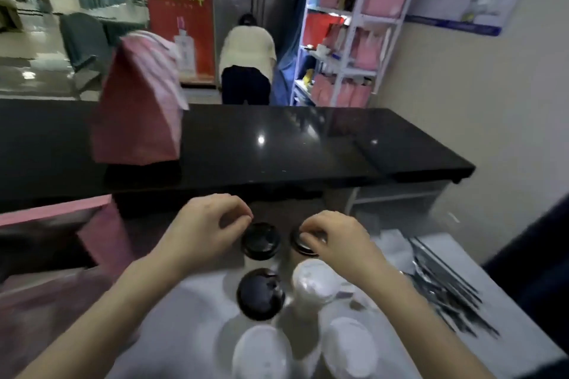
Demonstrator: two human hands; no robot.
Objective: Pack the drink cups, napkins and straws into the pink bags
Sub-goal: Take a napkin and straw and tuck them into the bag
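Dim, flat indoor light from overhead. Two small white glints on the glossy black bench (308, 151); pale sheen across the floor (27, 71) at far left. Soft all over and blocky from compression. Heavily smeared by motion at the upright pink bag (138, 114) and the straws (446, 295). Washed out to near white on the pale cup lids (314, 283), with faint shadows beneath. Bowed lines toward the edges, wide-angle.
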